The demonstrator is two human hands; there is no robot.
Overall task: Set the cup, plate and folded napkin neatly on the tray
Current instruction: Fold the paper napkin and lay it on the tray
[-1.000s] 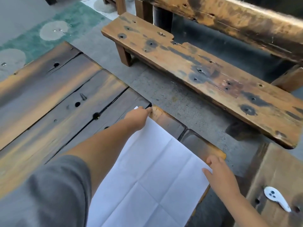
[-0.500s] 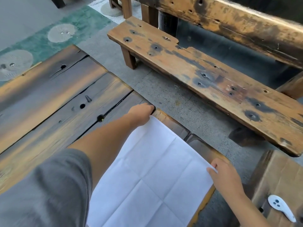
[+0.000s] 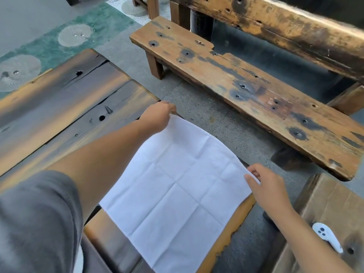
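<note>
A white napkin [image 3: 173, 186] lies unfolded, creased into squares, over the near right corner of the dark wooden table [image 3: 65, 107]. Its far edge is lifted off the wood and bows upward. My left hand [image 3: 157, 117] pinches the far left corner of the napkin. My right hand [image 3: 264, 182] pinches the far right corner. Cup, plate and tray are out of view.
A worn wooden bench [image 3: 246, 91] stands across a strip of grey floor beyond the table. At the right is another wooden seat [image 3: 331, 203] with a white controller [image 3: 327, 239] lying on it. A green patterned rug [image 3: 65, 42] covers the floor at the far left.
Both hands have raised the napkin's far edge off the table, so it now curves upward. The view has shifted slightly, with the bench sitting lower in frame.
</note>
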